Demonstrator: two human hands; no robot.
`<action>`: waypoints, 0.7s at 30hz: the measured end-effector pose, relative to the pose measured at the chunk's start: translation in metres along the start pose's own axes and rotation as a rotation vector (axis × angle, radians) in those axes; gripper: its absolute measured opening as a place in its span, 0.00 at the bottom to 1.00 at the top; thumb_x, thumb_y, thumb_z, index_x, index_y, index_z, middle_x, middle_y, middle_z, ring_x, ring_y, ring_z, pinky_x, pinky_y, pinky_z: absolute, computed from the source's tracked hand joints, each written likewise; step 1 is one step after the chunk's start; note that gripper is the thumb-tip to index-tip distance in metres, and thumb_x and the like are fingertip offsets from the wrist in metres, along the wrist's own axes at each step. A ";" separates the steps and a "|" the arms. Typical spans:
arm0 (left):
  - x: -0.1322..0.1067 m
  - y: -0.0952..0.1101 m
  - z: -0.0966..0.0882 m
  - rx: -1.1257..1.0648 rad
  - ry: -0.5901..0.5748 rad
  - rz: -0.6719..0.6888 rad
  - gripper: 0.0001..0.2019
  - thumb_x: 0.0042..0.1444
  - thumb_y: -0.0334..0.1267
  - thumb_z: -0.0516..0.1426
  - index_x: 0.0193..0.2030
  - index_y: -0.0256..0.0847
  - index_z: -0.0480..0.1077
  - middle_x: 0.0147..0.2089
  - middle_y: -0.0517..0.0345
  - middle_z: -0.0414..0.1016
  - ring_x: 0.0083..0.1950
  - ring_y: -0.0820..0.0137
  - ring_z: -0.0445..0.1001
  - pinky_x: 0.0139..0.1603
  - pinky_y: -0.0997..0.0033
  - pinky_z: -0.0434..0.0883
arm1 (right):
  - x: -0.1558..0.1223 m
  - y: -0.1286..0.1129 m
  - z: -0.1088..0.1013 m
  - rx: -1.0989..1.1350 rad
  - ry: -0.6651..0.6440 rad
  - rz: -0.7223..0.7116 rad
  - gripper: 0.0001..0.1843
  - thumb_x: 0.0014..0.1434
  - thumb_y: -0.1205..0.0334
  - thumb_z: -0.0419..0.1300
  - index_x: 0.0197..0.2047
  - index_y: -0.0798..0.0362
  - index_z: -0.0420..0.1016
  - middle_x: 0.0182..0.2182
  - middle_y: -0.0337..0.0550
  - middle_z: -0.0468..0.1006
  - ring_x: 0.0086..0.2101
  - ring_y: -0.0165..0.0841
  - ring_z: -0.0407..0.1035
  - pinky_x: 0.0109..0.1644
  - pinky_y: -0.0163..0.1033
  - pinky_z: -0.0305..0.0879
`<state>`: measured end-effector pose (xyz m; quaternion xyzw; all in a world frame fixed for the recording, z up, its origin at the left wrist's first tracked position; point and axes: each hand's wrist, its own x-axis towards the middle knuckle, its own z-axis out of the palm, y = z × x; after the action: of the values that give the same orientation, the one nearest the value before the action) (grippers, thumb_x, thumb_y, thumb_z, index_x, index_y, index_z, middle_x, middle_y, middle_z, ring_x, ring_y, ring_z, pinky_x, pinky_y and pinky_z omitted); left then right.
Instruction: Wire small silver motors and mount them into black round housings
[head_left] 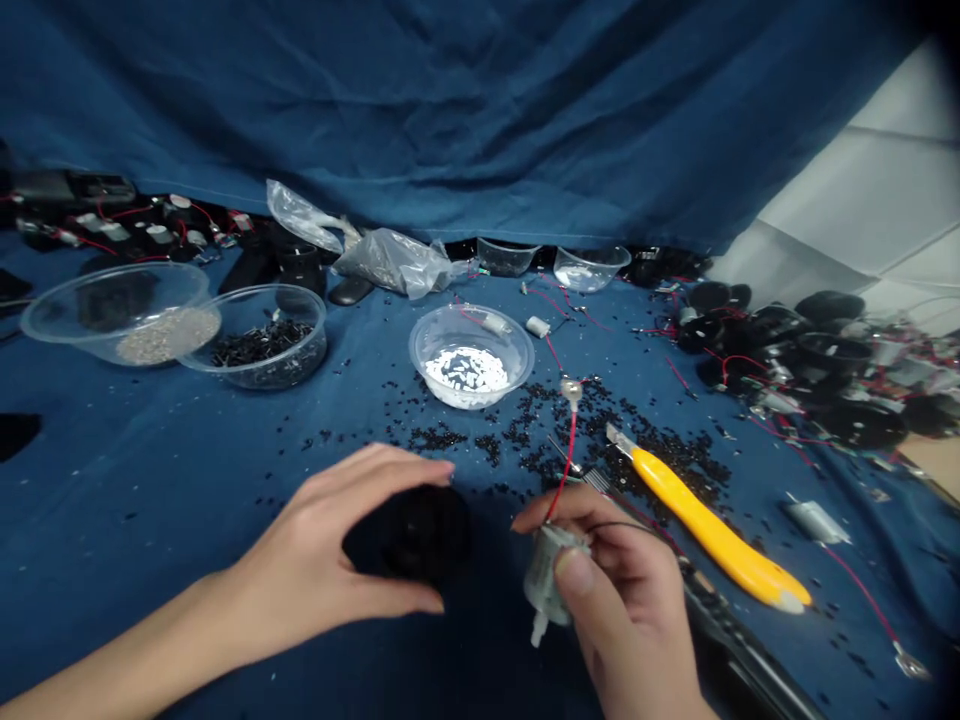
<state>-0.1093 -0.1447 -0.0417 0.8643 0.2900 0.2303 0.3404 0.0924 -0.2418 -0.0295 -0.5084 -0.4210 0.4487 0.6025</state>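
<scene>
My left hand [330, 550] is curved around a dark, round black plastic part [427, 530], with the index finger along its far edge and the thumb on the near side. The part's details are lost in shadow. To the right, my right hand [622, 590] pinches a small silver motor [551, 575] between thumb and fingers, its pale shaft tip pointing down. A red wire [571, 450] rises from the motor to a small round metallic piece [571, 388]. A dark wire also shows by the fingers.
A yellow utility knife [712, 520] lies right of my right hand, among scattered small black pieces [525, 430]. Ahead stands a clear bowl [471, 398] with white bits. Bowls of black pieces [322, 345] and beige pieces [45, 325] are left; black parts [832, 350] pile up right.
</scene>
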 end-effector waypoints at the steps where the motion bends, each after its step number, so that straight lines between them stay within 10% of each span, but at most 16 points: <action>1: -0.001 0.004 0.004 -0.029 -0.089 -0.001 0.35 0.49 0.43 0.68 0.62 0.55 0.59 0.54 0.57 0.73 0.55 0.60 0.72 0.56 0.62 0.69 | 0.001 0.001 -0.001 -0.036 -0.007 -0.036 0.11 0.59 0.49 0.64 0.37 0.47 0.78 0.24 0.37 0.71 0.22 0.26 0.63 0.24 0.28 0.60; 6: -0.004 0.017 0.015 -0.086 -0.425 -0.078 0.42 0.50 0.27 0.62 0.68 0.62 0.50 0.62 0.62 0.69 0.62 0.62 0.69 0.61 0.63 0.67 | 0.001 0.007 -0.005 -0.248 -0.130 -0.022 0.06 0.62 0.56 0.62 0.43 0.46 0.74 0.28 0.39 0.74 0.27 0.30 0.67 0.26 0.32 0.61; 17: -0.009 0.002 0.019 0.019 -0.333 -0.142 0.54 0.47 0.41 0.67 0.72 0.58 0.35 0.62 0.60 0.70 0.64 0.59 0.65 0.62 0.60 0.64 | 0.001 0.014 -0.002 -0.635 -0.381 -0.042 0.09 0.59 0.62 0.62 0.44 0.48 0.71 0.23 0.33 0.68 0.21 0.27 0.62 0.24 0.32 0.60; 21: -0.008 0.003 0.019 -0.015 -0.362 -0.139 0.52 0.49 0.41 0.66 0.72 0.56 0.37 0.62 0.58 0.69 0.64 0.59 0.64 0.63 0.60 0.63 | -0.002 0.016 -0.006 -0.702 -0.406 -0.076 0.13 0.59 0.61 0.64 0.48 0.45 0.71 0.36 0.39 0.77 0.26 0.29 0.67 0.29 0.35 0.66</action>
<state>-0.1031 -0.1603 -0.0536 0.8668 0.2814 0.0489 0.4088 0.0960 -0.2435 -0.0459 -0.5681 -0.6776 0.3464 0.3132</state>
